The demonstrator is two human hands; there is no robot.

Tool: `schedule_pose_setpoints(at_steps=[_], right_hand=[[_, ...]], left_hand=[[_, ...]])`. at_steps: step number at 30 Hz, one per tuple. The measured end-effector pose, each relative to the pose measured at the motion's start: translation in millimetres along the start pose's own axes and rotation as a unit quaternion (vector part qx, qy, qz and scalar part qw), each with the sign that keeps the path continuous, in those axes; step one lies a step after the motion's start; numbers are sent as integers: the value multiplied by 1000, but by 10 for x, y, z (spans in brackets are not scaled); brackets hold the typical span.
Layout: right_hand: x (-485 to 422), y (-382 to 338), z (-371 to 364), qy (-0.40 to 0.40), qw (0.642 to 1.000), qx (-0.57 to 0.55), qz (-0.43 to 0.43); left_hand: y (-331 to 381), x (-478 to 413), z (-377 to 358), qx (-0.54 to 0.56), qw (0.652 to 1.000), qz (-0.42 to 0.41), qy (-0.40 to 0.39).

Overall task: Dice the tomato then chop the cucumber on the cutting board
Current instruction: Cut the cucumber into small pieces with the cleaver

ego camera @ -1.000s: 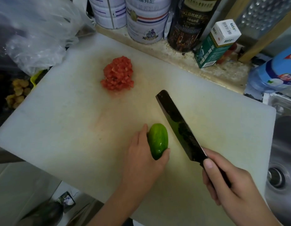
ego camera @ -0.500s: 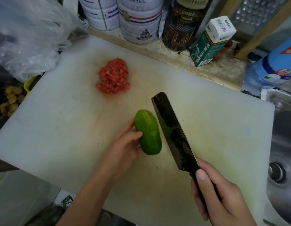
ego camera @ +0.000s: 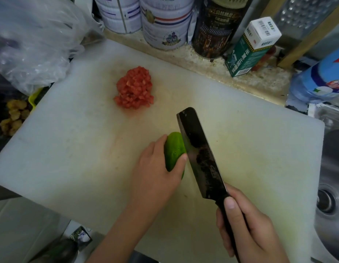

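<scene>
Curled over the cucumber (ego camera: 173, 150), the left hand (ego camera: 155, 171) pins it to the white cutting board (ego camera: 70, 149), thumb tip on its right flank just beside the blade of the knife (ego camera: 201, 158). Right hand (ego camera: 246, 230) wraps the knife's dark handle, thumb laid along the top, and the blade runs along the cucumber's right side. Diced tomato (ego camera: 134, 88) sits heaped well beyond the left hand's fingertips

Only one cam here, worn on the head, wide-angle, looking steeply down and a bit forward at the cutting board (ego camera: 260, 149) from close up, with tins (ego camera: 165, 25) along the top edge and the sink (ego camera: 334, 168) at right.
</scene>
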State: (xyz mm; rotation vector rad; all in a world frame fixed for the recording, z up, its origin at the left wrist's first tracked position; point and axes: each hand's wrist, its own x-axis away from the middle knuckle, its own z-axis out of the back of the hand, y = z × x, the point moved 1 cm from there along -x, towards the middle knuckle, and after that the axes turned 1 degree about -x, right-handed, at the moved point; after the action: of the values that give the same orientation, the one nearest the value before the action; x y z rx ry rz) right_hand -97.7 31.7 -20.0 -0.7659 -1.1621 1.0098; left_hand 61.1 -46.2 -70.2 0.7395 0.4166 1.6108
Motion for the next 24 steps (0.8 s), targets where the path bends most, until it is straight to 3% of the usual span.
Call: schedule_pose_setpoints(at_steps=[14, 24], right_hand=[[44, -19, -192, 7, 1000, 1, -22], [146, -12, -310, 11, 979, 201, -4]], left_hand=[[-171, 66, 51, 112, 992, 9, -52], [-229, 58, 56, 146, 988, 25, -43]])
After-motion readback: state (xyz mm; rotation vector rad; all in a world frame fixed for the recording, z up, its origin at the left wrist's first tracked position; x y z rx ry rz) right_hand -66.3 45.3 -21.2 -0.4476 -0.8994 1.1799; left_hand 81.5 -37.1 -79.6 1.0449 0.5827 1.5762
